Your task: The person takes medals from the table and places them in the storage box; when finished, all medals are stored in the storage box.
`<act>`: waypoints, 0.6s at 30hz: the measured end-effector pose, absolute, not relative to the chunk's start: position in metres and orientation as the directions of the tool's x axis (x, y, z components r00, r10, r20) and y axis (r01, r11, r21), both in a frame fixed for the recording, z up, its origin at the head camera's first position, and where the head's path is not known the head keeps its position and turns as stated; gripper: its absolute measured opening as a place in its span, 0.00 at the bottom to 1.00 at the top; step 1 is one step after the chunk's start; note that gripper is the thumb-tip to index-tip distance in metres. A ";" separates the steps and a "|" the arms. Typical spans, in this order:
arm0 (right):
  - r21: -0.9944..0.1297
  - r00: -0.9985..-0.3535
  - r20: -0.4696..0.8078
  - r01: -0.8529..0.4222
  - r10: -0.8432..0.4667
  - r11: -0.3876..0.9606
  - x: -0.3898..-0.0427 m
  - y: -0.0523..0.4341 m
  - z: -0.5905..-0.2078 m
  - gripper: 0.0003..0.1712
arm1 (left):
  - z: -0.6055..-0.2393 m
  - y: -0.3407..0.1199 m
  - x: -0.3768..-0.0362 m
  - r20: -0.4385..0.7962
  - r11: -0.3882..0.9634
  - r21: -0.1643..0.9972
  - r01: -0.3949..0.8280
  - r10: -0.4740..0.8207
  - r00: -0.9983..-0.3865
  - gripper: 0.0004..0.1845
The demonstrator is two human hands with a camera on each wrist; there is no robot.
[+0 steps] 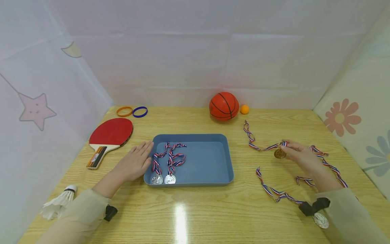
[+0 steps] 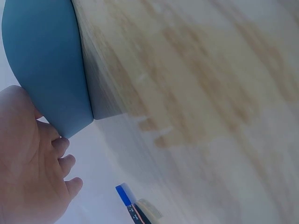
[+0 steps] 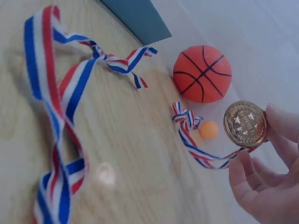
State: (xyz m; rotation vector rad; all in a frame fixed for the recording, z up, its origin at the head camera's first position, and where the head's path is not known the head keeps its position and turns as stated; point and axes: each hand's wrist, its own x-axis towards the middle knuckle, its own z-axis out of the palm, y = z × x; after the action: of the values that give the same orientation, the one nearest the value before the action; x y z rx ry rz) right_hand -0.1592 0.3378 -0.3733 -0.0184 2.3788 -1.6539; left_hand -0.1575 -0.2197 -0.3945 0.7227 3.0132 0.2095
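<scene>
My right hand [image 1: 300, 156] pinches a gold medal [image 3: 245, 125] near its top, where the red, white and blue ribbon joins. The ribbon [image 1: 259, 148] trails off leftward over the table. Along the left wall of a blue-grey tray [image 1: 207, 159] lies my left hand [image 1: 138, 161], its fingers extended and touching the rim. Inside the tray, at its left end, are two silver medals [image 1: 170, 179] with their striped ribbons. Below my right hand, partly behind the wrist strap, is another silver medal [image 1: 321, 220] whose ribbon [image 1: 278, 194] stretches left.
Another striped ribbon [image 1: 333, 167] runs beside my right forearm. A small basketball [image 1: 223, 106] and an orange ball [image 1: 244, 109] stand at the back. On the left are a red table tennis bat [image 1: 112, 132], a shuttlecock [image 1: 59, 203], an orange wristband [image 1: 124, 111] and a blue wristband [image 1: 140, 112].
</scene>
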 end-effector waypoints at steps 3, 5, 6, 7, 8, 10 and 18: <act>-0.905 -0.973 -0.190 0.120 -0.134 0.409 -0.162 0.335 -0.367 0.40 | -0.394 -0.220 -0.157 -0.009 0.885 0.139 0.445 0.451 -0.893 0.30; -0.885 -0.974 -0.197 0.126 -0.115 0.447 -0.164 0.332 -0.361 0.42 | -0.393 -0.220 -0.156 -0.012 0.886 0.139 0.443 0.449 -0.894 0.30; -0.886 -0.975 -0.193 0.123 -0.113 0.447 -0.165 0.331 -0.358 0.42 | -0.392 -0.219 -0.156 -0.012 0.886 0.139 0.443 0.449 -0.894 0.30; -0.889 -0.977 -0.184 0.117 -0.111 0.443 -0.167 0.329 -0.355 0.41 | -0.392 -0.219 -0.156 -0.013 0.886 0.139 0.442 0.448 -0.894 0.30; -0.903 -0.979 -0.168 0.105 -0.117 0.416 -0.168 0.328 -0.352 0.38 | -0.392 -0.219 -0.156 -0.015 0.886 0.139 0.442 0.448 -0.894 0.30; -0.949 -0.982 -0.118 0.067 -0.147 0.310 -0.172 0.326 -0.347 0.33 | -0.391 -0.218 -0.156 -0.016 0.886 0.141 0.442 0.448 -0.894 0.30; -0.994 -0.970 0.043 -0.065 -0.239 0.087 -0.186 0.309 -0.320 0.24 | -0.389 -0.218 -0.155 -0.022 0.886 0.144 0.441 0.448 -0.894 0.31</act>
State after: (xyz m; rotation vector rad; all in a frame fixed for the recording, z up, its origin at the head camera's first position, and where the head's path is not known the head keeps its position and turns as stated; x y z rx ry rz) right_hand -0.1863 0.3086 -0.3197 -0.3124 2.2163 -2.0144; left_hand -0.1555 -0.2176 -0.3892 0.7070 2.9977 0.2099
